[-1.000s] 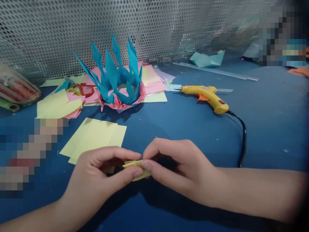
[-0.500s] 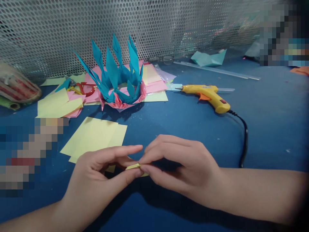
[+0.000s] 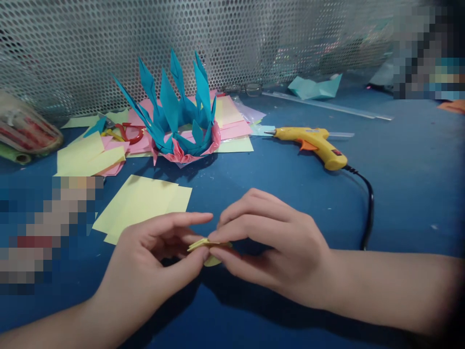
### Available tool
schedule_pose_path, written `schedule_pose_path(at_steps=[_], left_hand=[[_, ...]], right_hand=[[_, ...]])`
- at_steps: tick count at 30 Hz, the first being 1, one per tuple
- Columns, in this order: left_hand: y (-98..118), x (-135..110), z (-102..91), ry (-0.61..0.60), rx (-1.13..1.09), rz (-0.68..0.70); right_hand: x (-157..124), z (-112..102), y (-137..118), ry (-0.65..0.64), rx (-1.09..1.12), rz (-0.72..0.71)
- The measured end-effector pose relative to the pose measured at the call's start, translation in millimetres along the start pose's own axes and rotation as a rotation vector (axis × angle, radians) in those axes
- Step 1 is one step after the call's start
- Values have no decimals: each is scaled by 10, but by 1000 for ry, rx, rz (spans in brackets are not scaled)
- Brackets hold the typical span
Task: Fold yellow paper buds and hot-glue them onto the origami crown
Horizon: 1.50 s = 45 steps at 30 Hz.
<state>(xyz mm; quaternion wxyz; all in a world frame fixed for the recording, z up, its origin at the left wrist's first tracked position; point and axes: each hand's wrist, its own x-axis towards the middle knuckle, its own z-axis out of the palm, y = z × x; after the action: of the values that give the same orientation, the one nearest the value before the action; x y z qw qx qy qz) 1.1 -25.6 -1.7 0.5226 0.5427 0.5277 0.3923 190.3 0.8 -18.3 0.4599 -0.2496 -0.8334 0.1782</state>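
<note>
A small piece of folded yellow paper (image 3: 199, 244) is pinched between my two hands, just above the blue table. My left hand (image 3: 148, 261) grips its left end between thumb and fingers, the index finger stretched out above it. On the other side, my right hand (image 3: 269, 242) pinches the paper with thumb and fingertips, which hide part of it. A flap of the paper shows below the fingertips. Behind my left hand lie overlapping yellow paper sheets (image 3: 141, 206).
A blue folded-paper crown (image 3: 169, 104) with a pink base stands on coloured sheets. A yellow glue gun (image 3: 308, 140) lies right of it, its black cord (image 3: 370, 203) running toward me. Red-handled pliers or scissors (image 3: 132, 133) lie at left. A perforated metal panel (image 3: 236, 43) closes the back.
The folded yellow paper has turned and spread slightly, so more of it shows between my fingers. My right hand's knuckles have risen a little. The view has shifted very slightly.
</note>
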Motion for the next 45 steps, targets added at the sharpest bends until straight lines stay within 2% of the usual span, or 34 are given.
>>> schedule_pose_path(at_steps=[8, 15, 19, 23, 26, 33, 35, 39, 43, 45], left_hand=[[-6, 93, -42, -96, -191, -75], [-52, 118, -85, -57, -247, -63], [-47, 101, -75, -48, -188, -24], [-25, 90, -45, -47, -104, 62], [1, 72, -30, -18, -26, 108], [16, -2, -2, 74, 100, 188], [9, -13, 15, 94, 95, 201], [33, -21, 57, 83, 42, 189], [64, -25, 68, 67, 15, 153], [55, -33, 52, 49, 49, 178]], right_hand=[[-26, -73, -1, -78, -27, -69], [-55, -69, 41, -119, -22, 1], [-38, -69, 25, -158, 104, -3], [4, -64, -9, -134, 241, 147], [26, -61, -24, -128, 276, 230], [49, -65, -27, -114, 311, 287], [50, -63, -25, -124, 311, 277], [33, -43, -19, -132, 263, 171], [25, -22, -12, -109, 180, 103], [28, -21, -10, -91, 145, 88]])
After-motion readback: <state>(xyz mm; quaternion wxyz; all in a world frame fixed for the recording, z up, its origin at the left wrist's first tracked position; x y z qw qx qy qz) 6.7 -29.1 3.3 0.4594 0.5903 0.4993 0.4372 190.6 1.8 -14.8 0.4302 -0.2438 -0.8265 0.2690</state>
